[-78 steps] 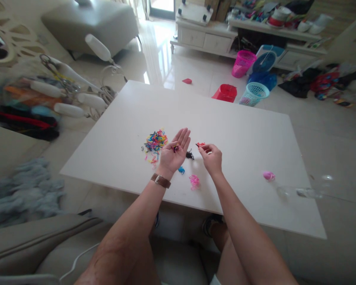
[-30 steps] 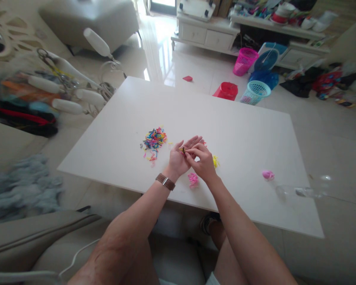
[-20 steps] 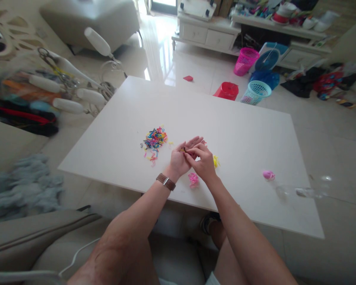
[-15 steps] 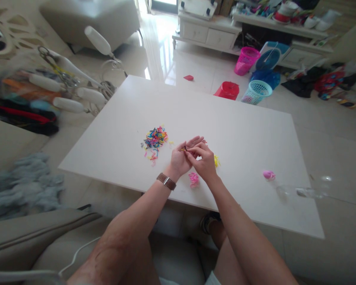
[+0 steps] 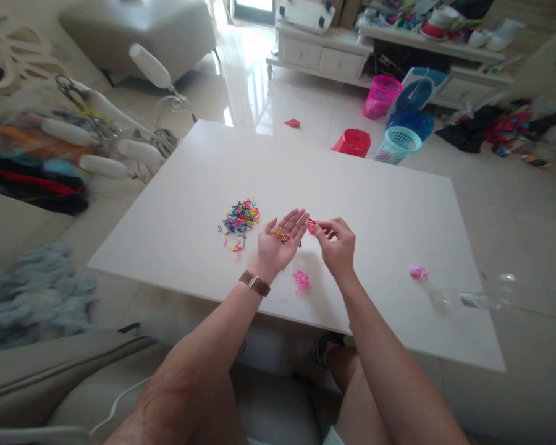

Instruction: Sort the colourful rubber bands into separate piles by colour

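Observation:
My left hand (image 5: pixel 278 244) is palm up with its fingers stretched out, and a few small rubber bands (image 5: pixel 280 235), mostly yellow with some dark ones, lie on the palm. Just right of its fingertips, my right hand (image 5: pixel 338 244) pinches a black rubber band (image 5: pixel 312 220) between thumb and finger. Red rubber bands (image 5: pixel 311 228) show beside those fingertips, partly hidden. A mixed heap of coloured rubber bands (image 5: pixel 241 217) lies to the left. Nearer to me is a pink pile of rubber bands (image 5: pixel 301 282). A few black bands (image 5: pixel 299 244) show by the left hand's edge.
The white table (image 5: pixel 380 198) carries a small pink-purple bundle (image 5: pixel 417 274) and a clear object (image 5: pixel 475 300) at its right. Beyond it stand a red bin (image 5: pixel 353 143), a light blue basket (image 5: pixel 398 146) and a pink basket (image 5: pixel 382 97). White-handled wire tools (image 5: pixel 151 67) are at the left.
My right hand has left the left palm and moved right with a black band in its pinch. The left hand has opened flatter, showing the bands on it.

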The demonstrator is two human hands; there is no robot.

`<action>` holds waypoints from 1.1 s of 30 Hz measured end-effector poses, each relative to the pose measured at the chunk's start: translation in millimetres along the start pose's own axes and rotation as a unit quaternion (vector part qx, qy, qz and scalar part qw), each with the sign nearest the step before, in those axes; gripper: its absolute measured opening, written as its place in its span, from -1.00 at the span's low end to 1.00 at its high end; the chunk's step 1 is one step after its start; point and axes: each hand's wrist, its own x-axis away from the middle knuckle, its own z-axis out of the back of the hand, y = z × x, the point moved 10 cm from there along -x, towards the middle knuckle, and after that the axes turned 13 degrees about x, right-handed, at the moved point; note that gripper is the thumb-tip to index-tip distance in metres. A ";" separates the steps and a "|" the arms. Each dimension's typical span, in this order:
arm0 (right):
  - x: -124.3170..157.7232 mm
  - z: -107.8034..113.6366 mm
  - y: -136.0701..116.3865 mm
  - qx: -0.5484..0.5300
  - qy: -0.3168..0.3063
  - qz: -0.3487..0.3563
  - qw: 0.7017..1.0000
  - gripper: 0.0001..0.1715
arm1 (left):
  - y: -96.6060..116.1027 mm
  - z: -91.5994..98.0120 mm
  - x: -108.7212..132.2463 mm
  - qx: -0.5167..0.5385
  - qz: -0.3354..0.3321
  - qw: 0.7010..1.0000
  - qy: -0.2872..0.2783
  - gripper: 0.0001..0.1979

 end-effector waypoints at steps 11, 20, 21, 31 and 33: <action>13.7 -56.4 59.8 0.137 -0.166 -0.064 0.975 -0.84 | 54.4 -9.3 -1.1 -0.011 -0.115 0.993 -0.022 -0.39; 20.9 -90.1 70.0 0.211 -0.175 -0.119 0.954 -0.80 | 57.2 -6.6 2.1 -0.018 -0.117 0.993 -0.011 -0.40; 21.4 -91.8 70.0 0.211 -0.178 -0.122 0.953 -0.79 | 58.2 -6.3 2.2 -0.016 -0.116 0.993 -0.013 -0.40; -1.7 -47.3 43.9 0.049 -0.053 -0.090 0.993 -0.79 | 42.5 -12.5 4.3 -0.010 -0.078 0.996 -0.031 -0.37; -4.3 -33.5 24.4 -0.001 -0.028 -0.053 0.998 -0.80 | 33.4 -14.6 4.7 -0.010 -0.058 0.998 -0.036 -0.36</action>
